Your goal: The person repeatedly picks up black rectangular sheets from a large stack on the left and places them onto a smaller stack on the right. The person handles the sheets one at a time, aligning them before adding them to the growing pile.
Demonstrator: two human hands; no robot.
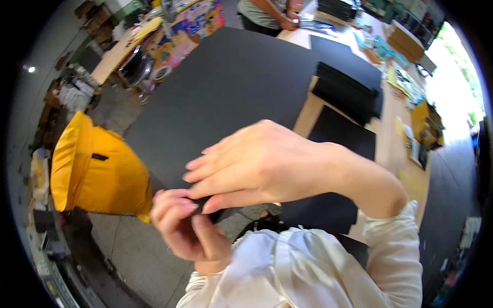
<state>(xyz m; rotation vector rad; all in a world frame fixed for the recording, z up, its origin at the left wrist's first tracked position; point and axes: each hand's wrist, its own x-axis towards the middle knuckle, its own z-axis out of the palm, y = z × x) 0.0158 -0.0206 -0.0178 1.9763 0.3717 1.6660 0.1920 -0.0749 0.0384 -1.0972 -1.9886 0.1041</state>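
Note:
A large black sheet [226, 87] stretches from the wooden table toward me. My left hand [187, 228] pinches its near edge with curled fingers, low in the view. My right hand [257, 164] lies just above the left one, fingers stretched leftward and pressed on the same near edge of the sheet. Both wrists come out of white sleeves [308, 272] at the bottom.
A yellow fabric bag [95, 174] hangs at my left over the grey floor. A stack of black sheets [346, 90] rests on the wooden table [308, 115], with clutter along its right side. Another person's hands [287, 20] work at the far end.

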